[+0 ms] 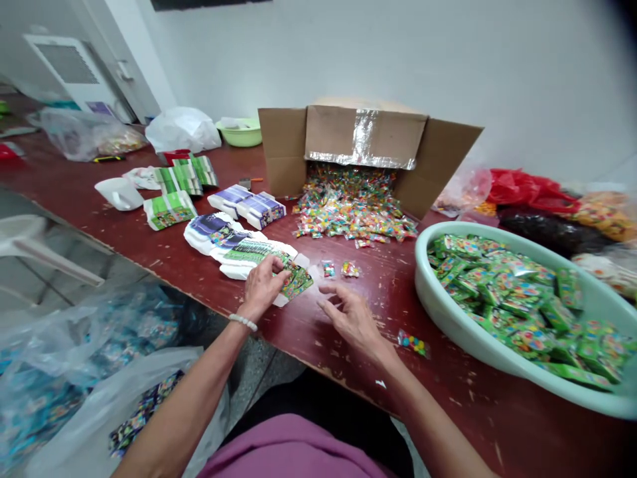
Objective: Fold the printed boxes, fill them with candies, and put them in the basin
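Left hand point(263, 287) touching green carton point(299, 283) at frame centre, pinch unclear; right hand point(352, 318) hovering half-open, holding nothing. Fanned stack point(243, 251) risking slipping if left hand drags.

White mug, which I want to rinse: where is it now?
The white mug is toward the left of the head view, on the red table, beside the green carton bundles.
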The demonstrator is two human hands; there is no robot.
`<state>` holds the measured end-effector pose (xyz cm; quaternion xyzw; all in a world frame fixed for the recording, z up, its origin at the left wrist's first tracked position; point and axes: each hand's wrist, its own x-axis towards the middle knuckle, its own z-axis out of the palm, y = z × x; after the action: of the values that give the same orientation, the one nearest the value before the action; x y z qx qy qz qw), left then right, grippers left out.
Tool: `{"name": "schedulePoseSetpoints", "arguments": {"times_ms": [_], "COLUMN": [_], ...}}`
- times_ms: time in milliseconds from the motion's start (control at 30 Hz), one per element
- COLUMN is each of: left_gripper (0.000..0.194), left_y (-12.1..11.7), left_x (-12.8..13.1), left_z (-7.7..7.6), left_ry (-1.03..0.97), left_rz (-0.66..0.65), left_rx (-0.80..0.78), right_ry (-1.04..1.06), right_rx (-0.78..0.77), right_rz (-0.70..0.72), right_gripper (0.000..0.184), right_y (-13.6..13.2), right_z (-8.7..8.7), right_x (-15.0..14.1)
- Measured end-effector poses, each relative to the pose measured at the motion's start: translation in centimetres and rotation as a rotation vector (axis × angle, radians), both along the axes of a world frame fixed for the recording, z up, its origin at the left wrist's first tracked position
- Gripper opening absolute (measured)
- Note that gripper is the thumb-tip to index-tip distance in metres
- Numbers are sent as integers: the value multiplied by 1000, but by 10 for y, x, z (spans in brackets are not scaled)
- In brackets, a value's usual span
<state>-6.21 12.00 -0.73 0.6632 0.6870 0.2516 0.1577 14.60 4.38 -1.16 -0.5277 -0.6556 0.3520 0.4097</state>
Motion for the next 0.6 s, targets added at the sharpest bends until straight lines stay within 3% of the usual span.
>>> {"name": "schedulePoseSetpoints", "arguments": {"times_ms": [167, 233, 300, 467, 533, 600], "left_gripper": [22, 23, 23, 46, 54, 64], "left_y": [-28, -40, -53, -89, -101, -109], "left_x": [2, 4, 8, 17, 21, 25], "left_z": [20, 26, 31, 37, 37, 36], "left_ry": [-104, -264, -552, -1270, -1395, -1453], "left_rz": [0, -63, -146, -372, -500, -606], "left_rx": [84, 116, 51, -604, -801, -870], "right_ry": [88, 148, 264, 677, 725, 737], "right_rx": [100, 122, 97, -123, -224, -347], "right_rz": [-127, -209, -225, 25, 89, 155], "right_gripper": [41, 54, 54, 28, 29, 35], "right_y": [5, 7, 8, -8, -21, -33], "right_z": [6, 9, 14, 34, 44, 51], "right_x": [-19, -24, -26, -27, -26, -25]}}
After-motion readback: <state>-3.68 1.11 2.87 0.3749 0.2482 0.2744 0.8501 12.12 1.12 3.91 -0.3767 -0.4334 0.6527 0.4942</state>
